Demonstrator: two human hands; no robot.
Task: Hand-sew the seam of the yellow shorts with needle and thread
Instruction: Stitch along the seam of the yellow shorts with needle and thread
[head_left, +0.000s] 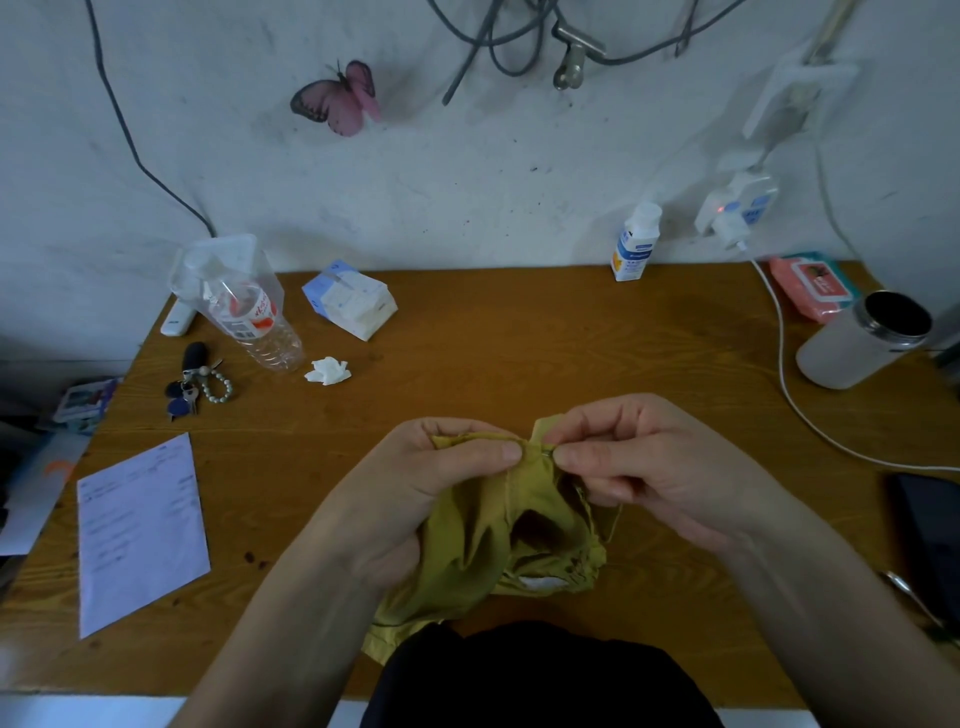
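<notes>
Shorts (498, 530), 1: bunched above table (467, 364), near its front edge. Left hand (415, 488) grips the fabric, thumb pressed along the seam. Right hand (639, 467) pinches the seam edge; needle too small to tell.
Bottles, 2: clear bottle (262, 325) partly inside bag (218, 260); white bottle (636, 244) upright.
Cup (852, 353), 1: open, inside dark.

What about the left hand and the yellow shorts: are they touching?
Touching. The head view shows the left hand gripping the yellow shorts, thumb pressed on the folded seam edge.

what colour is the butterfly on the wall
The butterfly is pink with dark wing edges, head view.
</notes>
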